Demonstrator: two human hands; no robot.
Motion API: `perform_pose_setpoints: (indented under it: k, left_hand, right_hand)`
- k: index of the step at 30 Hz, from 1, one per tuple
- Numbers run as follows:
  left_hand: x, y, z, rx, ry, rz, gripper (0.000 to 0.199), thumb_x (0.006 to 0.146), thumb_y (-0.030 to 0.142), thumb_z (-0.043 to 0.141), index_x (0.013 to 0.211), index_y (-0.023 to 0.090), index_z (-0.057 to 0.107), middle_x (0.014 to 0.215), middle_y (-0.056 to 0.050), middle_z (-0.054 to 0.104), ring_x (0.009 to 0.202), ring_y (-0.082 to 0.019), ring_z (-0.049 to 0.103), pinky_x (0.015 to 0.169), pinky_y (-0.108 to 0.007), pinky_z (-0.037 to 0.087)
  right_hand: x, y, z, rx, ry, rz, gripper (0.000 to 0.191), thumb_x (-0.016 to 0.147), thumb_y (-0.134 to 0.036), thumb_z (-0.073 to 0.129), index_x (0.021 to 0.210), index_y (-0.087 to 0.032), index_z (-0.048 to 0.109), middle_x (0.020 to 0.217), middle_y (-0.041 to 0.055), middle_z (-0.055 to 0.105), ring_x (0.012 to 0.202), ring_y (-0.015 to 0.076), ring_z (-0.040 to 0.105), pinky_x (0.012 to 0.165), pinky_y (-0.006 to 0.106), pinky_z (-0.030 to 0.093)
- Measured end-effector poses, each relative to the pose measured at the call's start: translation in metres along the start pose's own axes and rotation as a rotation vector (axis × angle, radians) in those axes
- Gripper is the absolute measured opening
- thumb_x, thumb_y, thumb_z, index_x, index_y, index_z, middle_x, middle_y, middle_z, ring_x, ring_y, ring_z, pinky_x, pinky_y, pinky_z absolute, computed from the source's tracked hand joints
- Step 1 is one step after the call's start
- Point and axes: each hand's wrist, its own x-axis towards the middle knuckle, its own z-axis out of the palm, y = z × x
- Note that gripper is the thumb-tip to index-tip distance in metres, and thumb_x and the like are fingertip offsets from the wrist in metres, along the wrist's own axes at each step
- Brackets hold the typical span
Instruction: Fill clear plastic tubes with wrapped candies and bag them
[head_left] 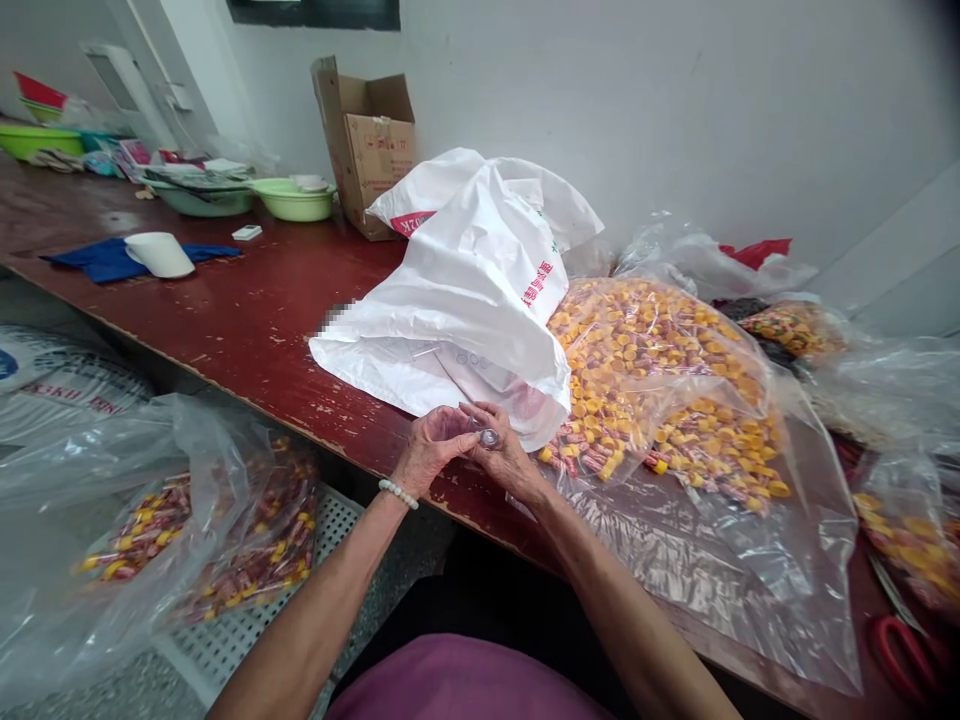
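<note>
My left hand [436,445] and my right hand [510,462] meet over the table's front edge, with fingers closed together. Between them shows a small clear tube-like piece [489,438] with a round end turned towards me. The right hand's fingers wrap it from below; the left fingertips pinch at its side. Just beyond the hands lies a white woven sack [480,290], its mouth facing me, with clear pieces partly visible inside. To the right, a large clear plastic bag [810,560] holds many small red-and-white tubes with yellow caps [660,350].
On the floor at left, another clear bag [45,620] of capped tubes rests on a white perforated stool [225,640]. Red-handled scissors [900,650] lie at the right. A cardboard box [379,150], green basins [296,203] and a white mug [163,255] stand farther back.
</note>
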Motion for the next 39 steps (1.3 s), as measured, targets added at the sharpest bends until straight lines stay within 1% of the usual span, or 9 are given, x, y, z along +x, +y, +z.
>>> perform_pose_setpoints:
  k: [4, 8, 13, 19, 24, 28, 32, 36, 39]
  left_hand:
    - [-0.004, 0.003, -0.002, 0.121, -0.047, 0.047, 0.024, 0.063, 0.023, 0.077, 0.081, 0.015, 0.064, 0.083, -0.004, 0.067, 0.079, -0.016, 0.061, 0.072, -0.026, 0.048]
    - [-0.007, 0.0, 0.002, -0.035, 0.009, -0.025, 0.027, 0.064, 0.024, 0.078, 0.082, 0.015, 0.06, 0.09, -0.005, 0.068, 0.082, -0.017, 0.063, 0.071, -0.028, 0.051]
    - [-0.005, -0.003, 0.004, -0.234, 0.032, -0.169, 0.036, 0.061, 0.026, 0.08, 0.084, 0.015, 0.055, 0.087, -0.005, 0.069, 0.078, -0.019, 0.066, 0.066, -0.032, 0.055]
    - [-0.006, -0.009, 0.008, -0.291, 0.011, -0.169, 0.053, 0.053, 0.019, 0.085, 0.096, 0.017, 0.054, 0.08, 0.001, 0.068, 0.07, -0.015, 0.066, 0.065, -0.027, 0.054]
    - [-0.005, -0.015, 0.013, -0.262, 0.001, -0.125, 0.051, 0.055, 0.018, 0.083, 0.098, 0.015, 0.055, 0.081, 0.0, 0.068, 0.072, -0.014, 0.067, 0.069, -0.027, 0.054]
    - [-0.006, -0.012, 0.01, -0.193, 0.056, -0.129, 0.049, 0.056, 0.021, 0.081, 0.098, 0.016, 0.056, 0.077, 0.0, 0.067, 0.065, -0.016, 0.065, 0.057, -0.026, 0.053]
    - [-0.011, -0.001, 0.003, 0.048, 0.11, -0.006, 0.037, 0.057, 0.019, 0.078, 0.087, 0.013, 0.059, 0.074, 0.0, 0.065, 0.066, -0.013, 0.063, 0.058, -0.023, 0.051]
    - [-0.016, 0.006, -0.002, 0.289, 0.02, 0.108, 0.034, 0.058, 0.014, 0.072, 0.089, 0.013, 0.058, 0.08, -0.004, 0.067, 0.075, -0.015, 0.065, 0.068, -0.023, 0.053]
    - [-0.019, 0.004, -0.002, 0.416, -0.047, 0.191, 0.03, 0.062, 0.013, 0.067, 0.092, 0.013, 0.059, 0.088, -0.006, 0.068, 0.082, -0.016, 0.066, 0.076, -0.026, 0.053]
  right_hand:
    - [-0.007, -0.005, -0.008, 0.044, -0.109, 0.096, 0.049, 0.072, -0.043, 0.071, 0.118, -0.029, 0.06, 0.121, 0.004, 0.047, 0.118, 0.0217, 0.043, 0.101, 0.037, 0.037]
    - [-0.012, -0.008, -0.009, 0.067, 0.019, 0.168, 0.048, 0.074, -0.039, 0.069, 0.119, -0.025, 0.059, 0.102, 0.002, 0.055, 0.098, 0.0185, 0.052, 0.09, 0.034, 0.042]
    - [-0.018, -0.009, -0.001, 0.074, 0.086, 0.1, 0.054, 0.075, -0.033, 0.068, 0.124, -0.023, 0.05, 0.093, 0.0004, 0.06, 0.081, 0.0156, 0.055, 0.077, 0.03, 0.044]
    - [-0.023, -0.007, 0.006, -0.113, 0.138, 0.022, 0.031, 0.076, -0.038, 0.067, 0.1, -0.02, 0.058, 0.094, 0.0023, 0.061, 0.081, 0.0162, 0.056, 0.074, 0.03, 0.044]
    - [-0.022, 0.0, 0.008, 0.076, 0.072, 0.058, 0.036, 0.071, -0.038, 0.073, 0.096, -0.02, 0.055, 0.089, 0.0007, 0.061, 0.077, 0.015, 0.056, 0.072, 0.029, 0.045]
    - [-0.026, -0.01, 0.001, 0.232, -0.064, 0.169, 0.053, 0.074, -0.041, 0.07, 0.116, -0.022, 0.044, 0.086, -0.0004, 0.06, 0.07, 0.0132, 0.056, 0.06, 0.025, 0.044]
    - [-0.032, -0.025, -0.021, -0.067, -0.102, 0.286, 0.043, 0.089, -0.045, 0.048, 0.127, -0.023, 0.042, 0.081, -0.0004, 0.057, 0.07, 0.0137, 0.054, 0.063, 0.027, 0.045]
    - [-0.03, -0.03, -0.038, -0.469, -0.092, 0.064, 0.033, 0.088, -0.028, 0.051, 0.12, -0.023, 0.058, 0.103, 0.0055, 0.056, 0.097, 0.0181, 0.054, 0.086, 0.034, 0.043]
    - [-0.025, -0.032, -0.041, -0.596, -0.043, -0.015, 0.038, 0.081, -0.023, 0.06, 0.12, -0.021, 0.059, 0.097, 0.006, 0.06, 0.081, 0.0158, 0.058, 0.076, 0.031, 0.046]
